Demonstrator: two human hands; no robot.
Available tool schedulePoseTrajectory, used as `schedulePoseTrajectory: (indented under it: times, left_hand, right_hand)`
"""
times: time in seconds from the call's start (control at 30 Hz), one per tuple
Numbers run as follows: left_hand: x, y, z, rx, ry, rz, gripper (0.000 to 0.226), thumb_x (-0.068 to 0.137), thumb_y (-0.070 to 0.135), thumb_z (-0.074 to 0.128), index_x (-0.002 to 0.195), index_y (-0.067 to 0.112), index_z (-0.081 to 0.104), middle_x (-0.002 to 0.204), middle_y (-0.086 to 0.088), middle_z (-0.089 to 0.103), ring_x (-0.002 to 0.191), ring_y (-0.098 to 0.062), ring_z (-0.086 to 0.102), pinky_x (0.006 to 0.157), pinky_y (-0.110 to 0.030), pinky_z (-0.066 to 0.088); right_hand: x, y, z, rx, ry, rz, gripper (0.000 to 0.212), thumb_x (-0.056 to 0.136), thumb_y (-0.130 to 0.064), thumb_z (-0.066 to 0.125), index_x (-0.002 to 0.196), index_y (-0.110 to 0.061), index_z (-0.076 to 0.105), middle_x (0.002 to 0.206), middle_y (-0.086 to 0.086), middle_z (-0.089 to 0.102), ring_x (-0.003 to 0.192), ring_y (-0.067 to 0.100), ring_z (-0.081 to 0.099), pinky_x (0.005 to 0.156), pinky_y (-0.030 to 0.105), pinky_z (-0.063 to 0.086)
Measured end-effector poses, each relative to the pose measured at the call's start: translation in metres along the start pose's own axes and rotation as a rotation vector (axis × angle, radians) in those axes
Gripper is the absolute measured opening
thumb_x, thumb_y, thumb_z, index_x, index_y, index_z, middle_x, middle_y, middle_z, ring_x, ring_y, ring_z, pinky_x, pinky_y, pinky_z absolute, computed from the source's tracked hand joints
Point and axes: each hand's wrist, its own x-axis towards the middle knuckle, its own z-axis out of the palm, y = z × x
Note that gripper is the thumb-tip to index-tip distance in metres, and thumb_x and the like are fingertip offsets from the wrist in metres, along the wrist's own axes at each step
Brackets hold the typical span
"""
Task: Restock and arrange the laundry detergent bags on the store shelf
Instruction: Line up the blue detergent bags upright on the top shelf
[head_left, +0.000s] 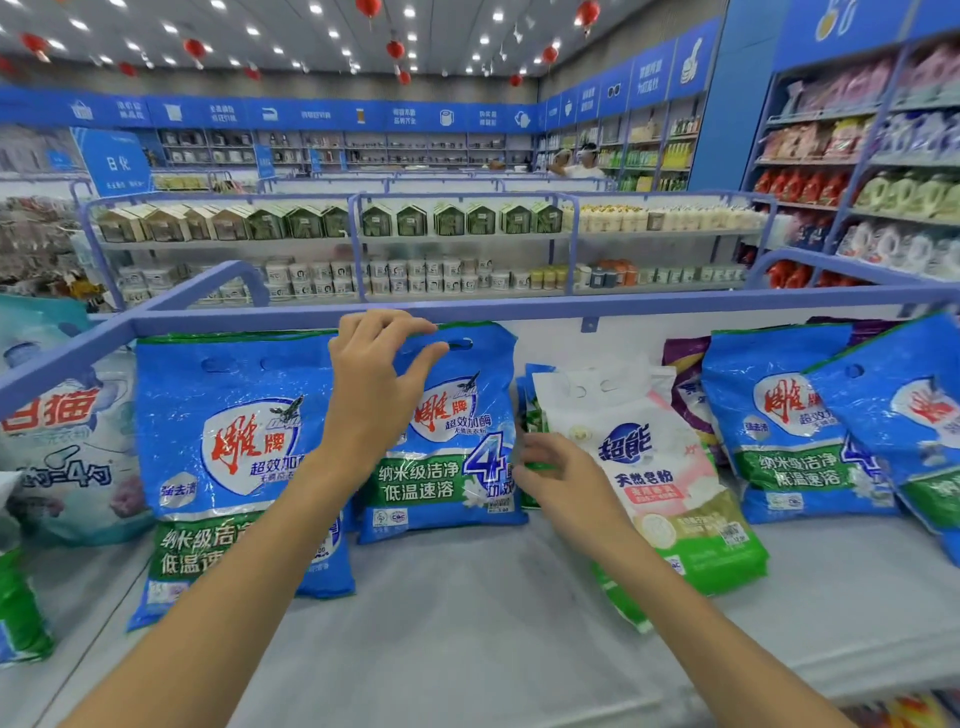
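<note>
Several detergent bags lean against the back of a grey shelf (467, 613). My left hand (374, 379) rests at the top of a blue bag (447, 467) in the middle, fingers curled at its handle edge and thumb apart. My right hand (556, 478) touches that bag's right edge, beside a white, pink and green bag (670, 483) leaning forward. A larger blue bag (228, 467) stands at the left, partly hidden by my left forearm. A thin green and blue bag (530, 410) is wedged between the middle blue bag and the white bag.
Two more blue bags (789, 431) lean at the right, with a purple bag (685, 384) behind. A pale bag (67, 447) stands at far left. A lilac rail (623, 306) runs above the shelf back. Other aisles and a person (582, 161) lie beyond.
</note>
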Motion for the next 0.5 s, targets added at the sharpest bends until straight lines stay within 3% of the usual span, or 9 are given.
schedulePoseTrajectory:
  times: [0.07,0.17,0.33,0.43,0.5]
  left_hand:
    - [-0.017,0.020,0.001,-0.114,-0.075,-0.082,0.020,0.089,0.025,0.078,0.106,0.016,0.073,0.104,0.006,0.065,0.104,-0.018,0.054,0.094,-0.037,0.046]
    - [-0.043,0.047,0.007,-0.262,-0.222,-0.227,0.021,0.087,0.026,0.079,0.106,0.020,0.072,0.101,0.011,0.066,0.101,-0.015,0.057,0.089,-0.019,0.043]
    - [-0.075,0.076,0.028,-0.267,-0.412,-0.198,0.028,0.088,0.035,0.076,0.110,0.017,0.073,0.105,0.008,0.070,0.099,-0.008,0.057,0.088,-0.020,0.039]
    - [-0.086,0.094,0.041,-0.207,-0.492,-0.128,0.035,0.091,0.043,0.070,0.112,0.015,0.073,0.105,0.003,0.071,0.098,-0.018,0.061,0.087,-0.025,0.041]
    - [-0.091,0.108,0.053,-0.186,-0.546,-0.100,0.037,0.093,0.044,0.068,0.115,0.014,0.073,0.113,0.000,0.072,0.106,-0.022,0.063,0.093,-0.031,0.045]
  right_hand:
    - [-0.022,0.003,-0.017,-0.080,0.044,-0.047,0.032,0.095,-0.015,0.069,0.117,-0.037,0.060,0.113,-0.025,0.066,0.097,-0.012,0.063,0.073,0.004,0.048]
    - [-0.046,0.009,-0.042,-0.140,0.144,-0.069,0.025,0.097,-0.019,0.068,0.116,-0.033,0.066,0.111,-0.025,0.068,0.095,-0.013,0.063,0.077,0.004,0.048]
    - [-0.073,0.017,-0.082,-0.220,0.326,-0.038,0.029,0.098,-0.020,0.066,0.125,-0.031,0.066,0.116,-0.016,0.068,0.104,0.002,0.065,0.084,0.012,0.052]
    - [-0.087,0.025,-0.114,-0.425,0.369,-0.015,0.040,0.099,-0.033,0.063,0.139,-0.029,0.058,0.134,-0.014,0.062,0.121,0.009,0.059,0.101,0.029,0.048]
    - [-0.096,0.031,-0.139,-0.512,0.396,0.019,0.044,0.101,-0.038,0.060,0.143,-0.027,0.054,0.141,-0.009,0.059,0.126,0.015,0.056,0.103,0.034,0.043]
